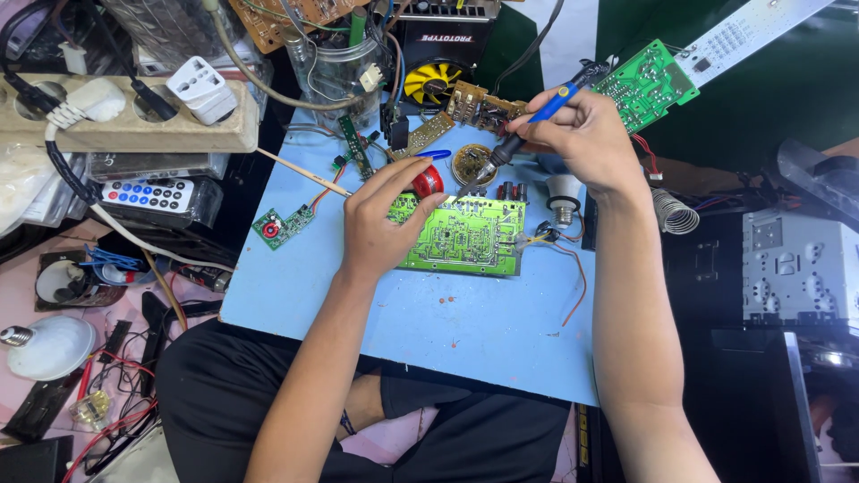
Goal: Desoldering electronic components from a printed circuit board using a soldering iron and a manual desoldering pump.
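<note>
the green circuit board [465,237] lies flat on the light blue table [376,304], solder side up, and everything here is placed off that board. the left hand [385,219] comes down on the board's left end, fingers curled and pressing it in place, with a thin strand of solder wire [300,172] running away up-left from the fingertips. just above the board's top edge, beside that hand, sits a small red round part [430,182]. the right hand [582,134] hovers above and to the right of the board, closed in a pen-like grip around the blue handle of a soldering iron [519,134], whose dark barrel slants down-left so the tip meets the board's upper edge near the middle. above the board rests a round tin [472,164], and further up a yellow fan [433,80]. off the board's right end lies a white bulb base [563,197] with loose wires [573,268] trailing down. to the board's left sits a small green round-marked board [279,226], and far left a white remote control [148,195] below a beige power strip [125,125]. up-right of the board, behind the right hand, a second green board [649,82] leans
</note>
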